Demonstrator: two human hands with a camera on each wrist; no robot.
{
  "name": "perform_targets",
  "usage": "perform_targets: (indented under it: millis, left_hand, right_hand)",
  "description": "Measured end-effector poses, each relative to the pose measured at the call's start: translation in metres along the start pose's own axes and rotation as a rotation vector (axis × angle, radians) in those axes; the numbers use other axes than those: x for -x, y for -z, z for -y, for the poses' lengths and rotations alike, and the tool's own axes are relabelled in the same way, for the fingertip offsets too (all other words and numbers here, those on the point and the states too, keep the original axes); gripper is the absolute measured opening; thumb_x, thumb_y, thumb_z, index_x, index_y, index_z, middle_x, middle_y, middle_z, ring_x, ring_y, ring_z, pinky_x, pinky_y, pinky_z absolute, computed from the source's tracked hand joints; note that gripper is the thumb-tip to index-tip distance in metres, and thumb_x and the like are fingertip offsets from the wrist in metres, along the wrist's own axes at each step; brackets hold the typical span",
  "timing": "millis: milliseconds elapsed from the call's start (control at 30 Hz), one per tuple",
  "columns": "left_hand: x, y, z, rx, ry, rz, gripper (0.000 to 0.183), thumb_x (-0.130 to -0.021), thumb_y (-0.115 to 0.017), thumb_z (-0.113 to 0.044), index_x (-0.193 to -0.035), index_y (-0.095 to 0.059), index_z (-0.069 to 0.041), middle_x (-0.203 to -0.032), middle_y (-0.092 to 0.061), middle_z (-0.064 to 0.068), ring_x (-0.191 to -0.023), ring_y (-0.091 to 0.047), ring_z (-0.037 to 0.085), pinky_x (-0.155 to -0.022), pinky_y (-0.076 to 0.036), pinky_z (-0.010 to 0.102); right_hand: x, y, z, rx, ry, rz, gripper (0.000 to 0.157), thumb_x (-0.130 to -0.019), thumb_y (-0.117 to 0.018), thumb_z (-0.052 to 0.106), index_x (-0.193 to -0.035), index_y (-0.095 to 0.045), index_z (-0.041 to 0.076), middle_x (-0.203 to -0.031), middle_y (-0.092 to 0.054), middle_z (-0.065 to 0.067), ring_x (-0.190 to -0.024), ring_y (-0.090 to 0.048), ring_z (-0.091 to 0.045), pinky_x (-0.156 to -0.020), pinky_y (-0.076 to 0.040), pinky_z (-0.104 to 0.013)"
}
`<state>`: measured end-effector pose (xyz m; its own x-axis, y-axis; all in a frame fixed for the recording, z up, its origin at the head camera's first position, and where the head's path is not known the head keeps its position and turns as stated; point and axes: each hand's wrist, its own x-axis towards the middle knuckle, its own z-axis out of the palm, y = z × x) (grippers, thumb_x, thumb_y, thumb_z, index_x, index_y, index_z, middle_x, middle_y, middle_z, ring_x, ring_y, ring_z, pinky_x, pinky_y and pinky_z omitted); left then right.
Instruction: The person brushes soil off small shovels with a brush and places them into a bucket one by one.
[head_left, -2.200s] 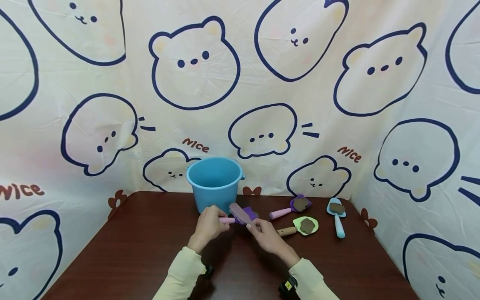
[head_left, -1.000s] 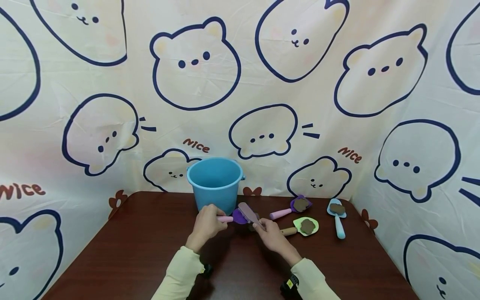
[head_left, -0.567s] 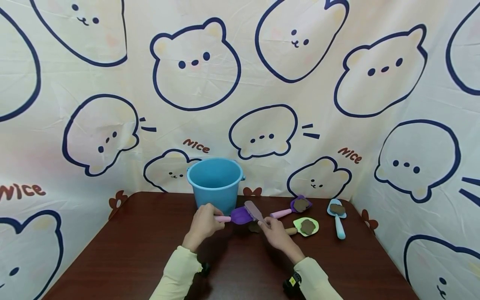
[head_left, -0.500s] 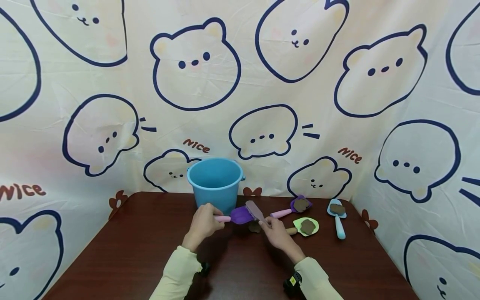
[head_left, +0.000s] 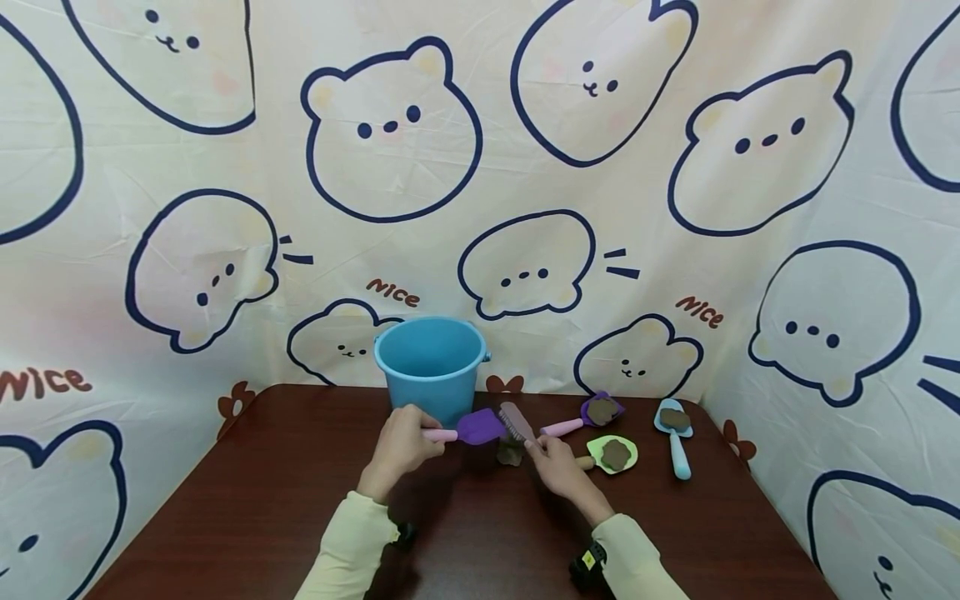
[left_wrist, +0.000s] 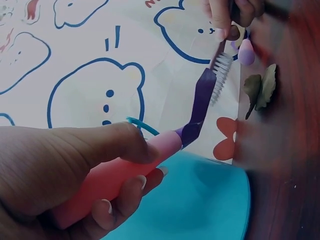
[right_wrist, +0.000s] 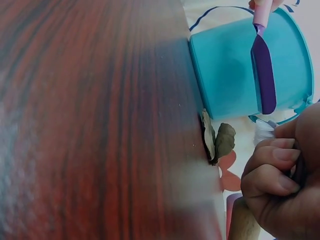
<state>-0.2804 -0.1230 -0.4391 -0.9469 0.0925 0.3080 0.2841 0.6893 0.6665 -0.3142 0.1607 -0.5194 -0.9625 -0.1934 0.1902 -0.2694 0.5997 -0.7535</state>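
Note:
My left hand (head_left: 401, 446) grips the pink handle of a small toy shovel (head_left: 480, 427) with a purple blade, raised in front of the blue bucket (head_left: 431, 375). In the left wrist view the thumb lies along the handle (left_wrist: 125, 175) and the blade is bare. Pinched in my right hand (head_left: 558, 468) is a mauve brush (head_left: 516, 421), its bristles facing the blade's tip. A dry, leaf-like brown clump (head_left: 510, 452) rests on the table below the two tools; in the right wrist view the leafy clump (right_wrist: 217, 137) shows two curled pieces. Fingers hide most of the brush there.
To the right lie a purple shovel (head_left: 600, 409), a green shovel (head_left: 615, 454) and a light blue shovel (head_left: 675, 419), each bearing a brown clump. Behind the dark wooden table (head_left: 480, 542) hangs a cartoon-printed cloth (head_left: 525, 183).
The purple shovel has shifted left and slightly up, with its blade turned more into view. The brush has moved right. The leafy clump on the table has come into plainer sight.

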Motion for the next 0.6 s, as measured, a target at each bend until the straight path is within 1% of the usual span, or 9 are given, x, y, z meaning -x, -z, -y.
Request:
perform_targets:
  millis: [167,333,400,500,600]
  left_hand:
    - [0.001,0.004,-0.001,0.041,-0.017,-0.009,0.012,-0.074,-0.086,-0.001,-0.084,-0.081,-0.002,-0.076,-0.075,0.008,-0.063,-0.062,0.018,-0.061,-0.055,0.036]
    - [-0.001,0.003,0.002,0.101,-0.045,-0.011,0.008,-0.078,-0.086,-0.005,-0.084,-0.081,-0.003,-0.075,-0.075,0.006,-0.061,-0.062,0.016,-0.06,-0.055,0.033]
    - [-0.002,0.003,0.003,0.135,-0.042,0.009,0.009,-0.082,-0.085,-0.01,-0.085,-0.081,-0.003,-0.072,-0.073,0.005,-0.061,-0.061,0.017,-0.06,-0.055,0.032]
    - [-0.002,0.002,0.006,0.191,-0.023,0.06,0.014,-0.086,-0.082,-0.016,-0.086,-0.081,-0.002,-0.069,-0.071,0.004,-0.06,-0.062,0.02,-0.058,-0.053,0.032]
    - [-0.003,-0.001,0.008,0.238,0.013,0.112,0.02,-0.089,-0.08,-0.022,-0.086,-0.08,-0.002,-0.07,-0.071,0.006,-0.06,-0.062,0.022,-0.057,-0.053,0.032]
  right_hand:
    - [0.001,0.0,0.002,0.0,-0.012,0.01,0.033,-0.108,-0.048,0.023,-0.082,-0.056,0.005,-0.068,-0.044,0.001,-0.062,-0.044,-0.015,-0.061,-0.038,-0.029]
    - [0.001,0.002,0.004,0.006,-0.014,0.018,0.037,-0.109,-0.046,0.025,-0.077,-0.051,0.009,-0.066,-0.04,0.002,-0.059,-0.04,-0.014,-0.06,-0.036,-0.028]
    - [0.001,0.004,0.005,0.01,-0.024,0.009,0.039,-0.109,-0.046,0.027,-0.074,-0.048,0.01,-0.065,-0.039,0.002,-0.058,-0.039,-0.014,-0.061,-0.035,-0.029]
    - [0.002,0.008,0.008,0.031,-0.051,-0.016,0.042,-0.109,-0.045,0.031,-0.073,-0.046,0.011,-0.064,-0.04,0.001,-0.056,-0.037,-0.015,-0.069,-0.031,-0.036]
    - [0.002,0.011,0.01,0.045,-0.073,-0.04,0.042,-0.109,-0.044,0.034,-0.077,-0.05,0.009,-0.065,-0.043,0.0,-0.058,-0.039,-0.017,-0.073,-0.027,-0.043]
